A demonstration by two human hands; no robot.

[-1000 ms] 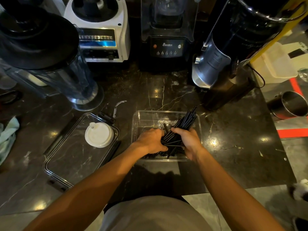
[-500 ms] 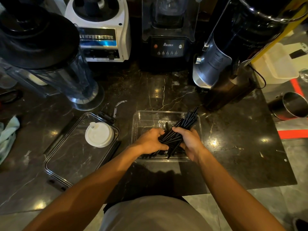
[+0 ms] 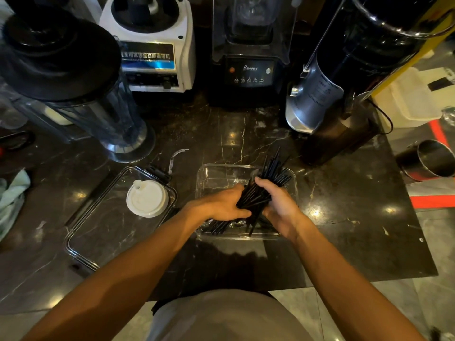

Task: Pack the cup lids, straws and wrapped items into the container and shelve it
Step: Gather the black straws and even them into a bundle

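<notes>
I stand at a dark marble counter [image 3: 246, 134] with pale veins and spots of lamp glare. Along its far side stand a blender jug [image 3: 81, 94] with a black lid on the left, a white blender base [image 3: 152, 45], a black blender [image 3: 248, 57] in a clear hood, and a tall steel and black machine [image 3: 344, 82] on the right. Past the counter's right edge lie a pale tiled floor with red tape [image 3: 433, 201], a steel can [image 3: 430, 161] and white tubs [image 3: 416, 97]. A pale green cloth [image 3: 12, 200] lies at the far left.

The clear container [image 3: 221, 178] sits near the counter's near edge, in the middle. My left hand [image 3: 221, 205] and right hand [image 3: 278, 205] both curl round one bundle of black straws [image 3: 256, 198] over it; the far tips stick up past the container's far right corner, and the near ends splay down to its near wall. The clear container lid [image 3: 98, 230] lies flat to the left, just beside the container, with a white cup lid [image 3: 147, 198] resting on its far right part. Bare counter lies right of the container out to the edge, and between the container and the machines.

Against half a second ago, my hands sit closer together and the bundle is tighter and tipped more upright; the lids have not moved.
</notes>
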